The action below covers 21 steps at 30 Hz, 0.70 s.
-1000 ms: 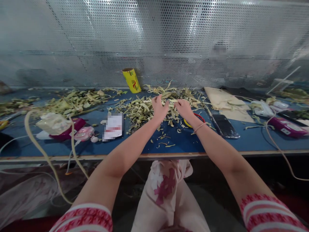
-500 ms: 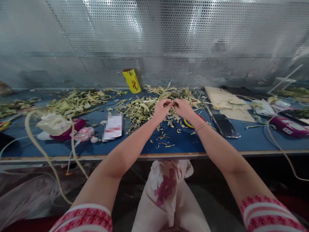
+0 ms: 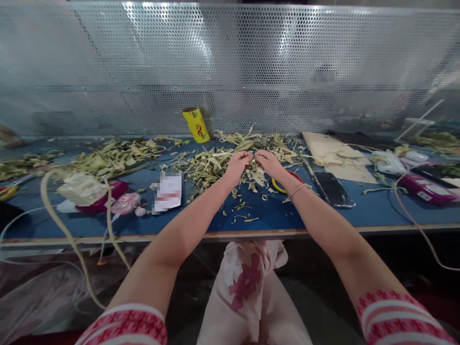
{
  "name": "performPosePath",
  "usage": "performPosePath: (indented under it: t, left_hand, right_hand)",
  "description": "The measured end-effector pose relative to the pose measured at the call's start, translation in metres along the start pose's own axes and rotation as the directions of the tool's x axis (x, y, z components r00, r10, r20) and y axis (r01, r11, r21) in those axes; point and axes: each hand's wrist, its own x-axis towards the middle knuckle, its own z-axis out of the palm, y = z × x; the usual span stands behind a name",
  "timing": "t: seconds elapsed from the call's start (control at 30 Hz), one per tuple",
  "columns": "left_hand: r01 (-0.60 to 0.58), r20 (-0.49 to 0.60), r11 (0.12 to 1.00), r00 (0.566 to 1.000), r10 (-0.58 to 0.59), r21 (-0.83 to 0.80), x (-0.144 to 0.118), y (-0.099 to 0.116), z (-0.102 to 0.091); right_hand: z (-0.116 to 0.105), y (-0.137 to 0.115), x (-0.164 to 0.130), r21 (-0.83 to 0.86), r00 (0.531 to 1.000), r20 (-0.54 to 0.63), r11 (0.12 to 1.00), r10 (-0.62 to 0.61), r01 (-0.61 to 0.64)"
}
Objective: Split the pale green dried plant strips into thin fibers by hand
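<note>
Two bare hands (image 3: 237, 167) (image 3: 269, 163) bunched close together, grip unclear, over curled, papery-looking leaf scraps (image 3: 208, 167)

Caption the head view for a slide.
Left hand and right hand close together over plant scraps on a blue table, phone to the right.

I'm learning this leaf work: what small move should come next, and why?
I'd probably ease the right hand slightly away from the left hand: they nearly meet over the leaf scraps, and anything pinched between them can't be made out.
</note>
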Motion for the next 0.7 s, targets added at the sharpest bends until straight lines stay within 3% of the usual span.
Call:
performPosePath:
  t: [0.23,0.47,0.6,0.7]
  left_hand:
    - [0.053,0.089,0.986,0.995,-0.039,-0.158,0.003,-0.004,-0.002]
    - [-0.034,-0.150,0.981,0.989,0.005,-0.189,0.010,-0.009,-0.003]
    - [-0.073,-0.341,0.987,0.940,0.021,-0.141,0.019,-0.013,-0.013]
    - [-0.100,-0.338,0.995,0.936,0.096,0.006,0.024,-0.016,-0.022]
  right_hand:
    - [-0.002,0.002,0.000,0.253,0.994,0.072,0.963,0.080,-0.096]
    - [-0.002,-0.002,-0.003,0.375,0.988,0.081,0.914,0.130,-0.151]
    - [-0.002,0.000,-0.001,0.445,0.981,0.027,0.876,0.194,-0.185]
    - [0.000,0.003,0.001,0.469,0.980,-0.047,0.870,0.195,-0.151]
